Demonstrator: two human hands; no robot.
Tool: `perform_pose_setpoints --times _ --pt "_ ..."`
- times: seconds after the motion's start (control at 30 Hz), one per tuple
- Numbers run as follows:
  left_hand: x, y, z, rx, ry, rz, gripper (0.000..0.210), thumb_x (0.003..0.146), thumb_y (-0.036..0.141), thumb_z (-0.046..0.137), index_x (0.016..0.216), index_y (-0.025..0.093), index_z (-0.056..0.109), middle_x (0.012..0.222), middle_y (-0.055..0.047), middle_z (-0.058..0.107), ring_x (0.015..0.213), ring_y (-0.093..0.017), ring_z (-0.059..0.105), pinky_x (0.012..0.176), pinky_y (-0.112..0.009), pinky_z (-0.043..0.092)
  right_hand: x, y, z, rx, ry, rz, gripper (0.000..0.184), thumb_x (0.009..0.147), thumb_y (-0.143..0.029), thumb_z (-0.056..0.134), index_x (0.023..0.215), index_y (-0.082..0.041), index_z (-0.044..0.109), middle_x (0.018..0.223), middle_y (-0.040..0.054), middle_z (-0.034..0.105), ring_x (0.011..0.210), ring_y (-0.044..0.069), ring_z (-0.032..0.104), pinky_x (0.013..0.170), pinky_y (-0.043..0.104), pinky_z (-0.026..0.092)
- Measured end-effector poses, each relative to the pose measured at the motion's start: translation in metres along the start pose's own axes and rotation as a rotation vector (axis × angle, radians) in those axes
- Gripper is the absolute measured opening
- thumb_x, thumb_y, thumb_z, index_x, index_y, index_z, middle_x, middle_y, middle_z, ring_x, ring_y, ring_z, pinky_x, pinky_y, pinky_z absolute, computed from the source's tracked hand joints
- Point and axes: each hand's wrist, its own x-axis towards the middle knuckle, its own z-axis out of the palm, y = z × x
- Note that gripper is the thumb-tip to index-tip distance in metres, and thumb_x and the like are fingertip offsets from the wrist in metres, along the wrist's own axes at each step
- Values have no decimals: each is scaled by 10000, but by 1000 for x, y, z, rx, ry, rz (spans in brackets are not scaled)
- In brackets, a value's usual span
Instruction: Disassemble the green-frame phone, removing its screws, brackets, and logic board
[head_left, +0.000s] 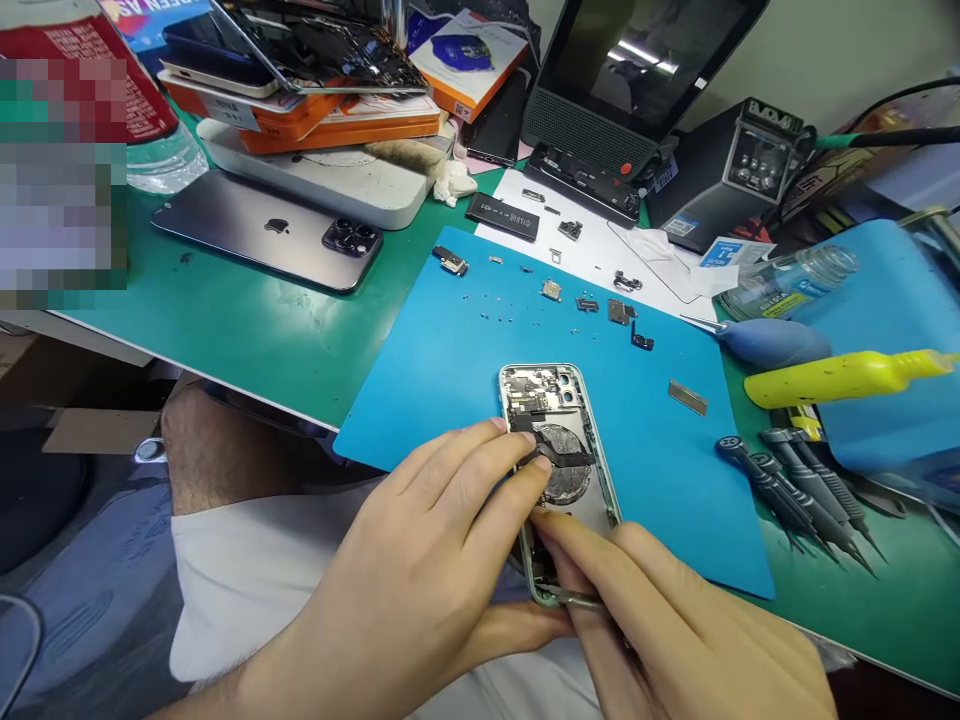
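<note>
An opened phone housing [600,505], with its silver frame and a round coil inside, lies at the near edge of the blue mat. My left hand [442,540] grips it, fingers over the left side and thumb by the bottom end. Its fingertips are at a dark flex cable [574,460] that crosses the coil. My right hand [675,620] is closed around a thin metal tool [574,597], which looks like tweezers. The tool's end is at the bottom of the housing; the rest is hidden by my fingers.
Small phone parts [551,290] and tiny screws are spread on the blue mat [420,360]. A battery [502,216] lies on white paper behind. Screwdrivers [802,490], a yellow bottle [832,380] and a blue air blower [776,342] sit right. A whole phone [262,230] lies left.
</note>
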Motion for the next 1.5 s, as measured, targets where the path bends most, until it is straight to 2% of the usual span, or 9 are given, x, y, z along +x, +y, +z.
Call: perform_pose_setpoints --times 0.13,0.37,0.53,0.6,0.73,0.87,1.03,1.23,1.5 --pt "0 -1 1 -17 9 -9 539 1201 568 616 1441 96 715 1476 -127 799 1446 -302 714 1260 -416 561 6 1 1 19 4 6 337 1099 -70 525 1338 -196 725 890 -8 797 651 116 767 623 264 508" --pt "-2 -1 2 -23 12 -11 565 1196 585 617 1468 98 705 1501 -120 793 1473 -301 699 1272 -426 556 14 -1 1 68 -45 15 301 1108 -94 530 1346 -223 662 1051 30 855 805 169 847 672 273 580" --pt "-3 1 2 -34 -8 -26 551 1194 561 627 1481 94 686 1519 -127 777 1494 -302 682 1315 -414 524 16 11 -10 368 -64 272 253 1159 -297 656 1405 -319 602 810 -86 726 611 106 766 585 132 597" --pt "-2 0 -3 -25 -38 -14 566 1202 559 609 1508 87 667 1563 -137 753 1523 -307 660 1344 -413 490 14 16 -14 406 -89 339 302 1169 -400 657 1455 -337 581 874 -68 752 697 111 812 624 107 625" --pt "-3 -10 -21 -5 -136 41 610 1238 515 539 1652 67 549 1687 -114 675 1623 -247 559 1442 -341 300 14 15 -16 338 -114 300 221 1218 -370 514 1420 -365 605 1172 -7 847 981 118 881 795 108 663" --pt "-4 -22 -35 44 -199 72 659 1195 518 647 1675 81 535 1693 -122 657 1648 -288 508 1490 -436 153 25 8 -13 352 -106 216 129 1195 -302 557 1303 -362 594 1066 -59 839 861 95 856 719 111 638" --pt "-4 -20 -26 15 -184 38 973 1076 844 637 1657 69 545 1643 -172 674 1614 -320 523 1473 -477 163 43 16 -15 376 -273 134 107 1162 -228 564 1106 -316 590 925 -57 792 784 130 814 573 187 563" --pt "-4 -16 -13 64 -122 -6 831 1089 757 704 1611 118 597 1534 -182 707 1534 -339 572 1447 -505 181 46 26 -16 360 -332 98 134 1144 -219 552 1042 -307 563 867 -41 758 680 151 759 500 224 503" --pt "-5 -18 -12 16 -106 -36 750 1095 739 710 1541 138 659 1532 -175 720 1557 -312 576 1442 -491 236 40 21 -2 335 -258 123 103 1124 -228 590 1088 -323 574 843 -53 777 659 159 790 471 224 507"
